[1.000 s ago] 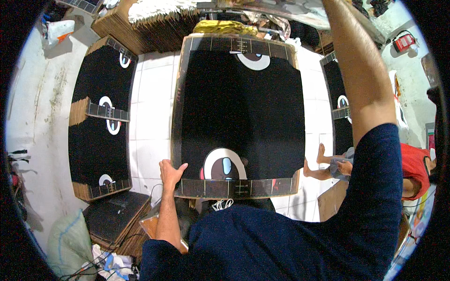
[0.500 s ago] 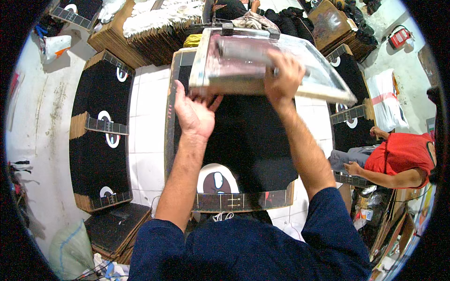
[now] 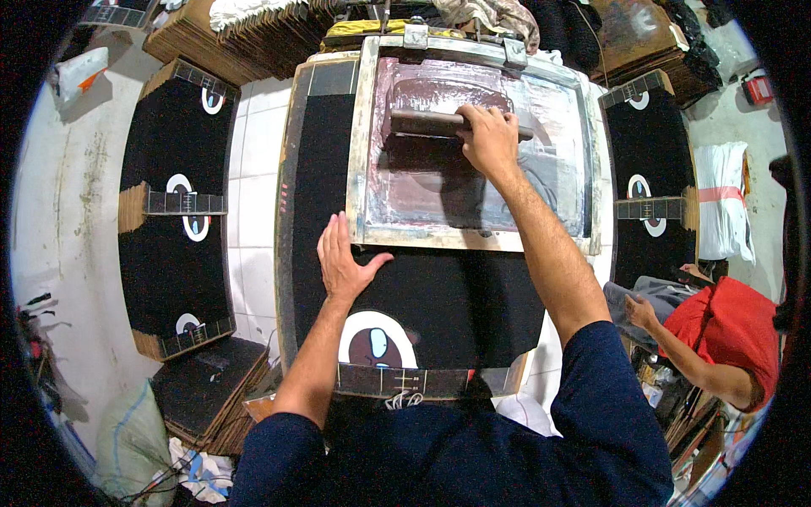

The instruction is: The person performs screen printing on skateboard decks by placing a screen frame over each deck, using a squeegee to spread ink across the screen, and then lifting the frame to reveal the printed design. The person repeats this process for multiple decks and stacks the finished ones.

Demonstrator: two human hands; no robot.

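A framed screen [image 3: 551, 193] smeared with pinkish and grey ink lies over the upper part of a board [image 3: 287, 220] covered in black fabric [image 3: 448, 296]. My right hand [image 3: 492, 139] grips a long dark squeegee [image 3: 416, 122] on the mesh. My left hand [image 3: 343, 264] is open, fingers spread, at the screen's lower left corner on the board's fabric. Metal clamps [image 3: 416, 35] sit on the screen's back bar. Below the screen a printed eye [image 3: 378, 342] in white, brown and light blue shows on the fabric, beside a gridded strip [image 3: 431, 380].
Printed black panels on boards stand left [image 3: 173, 135] and right [image 3: 646, 148]. Behind are stacked boards [image 3: 194, 38] and cloth. At the right, a person in a red top [image 3: 718, 338] is beside a white bundle [image 3: 718, 203]. A dark board stack [image 3: 203, 380] stands lower left.
The screen, earlier raised, has come down onto the board. My left hand has left its underside and moved down to the fabric. My right hand and squeegee are now over the mesh's upper middle.
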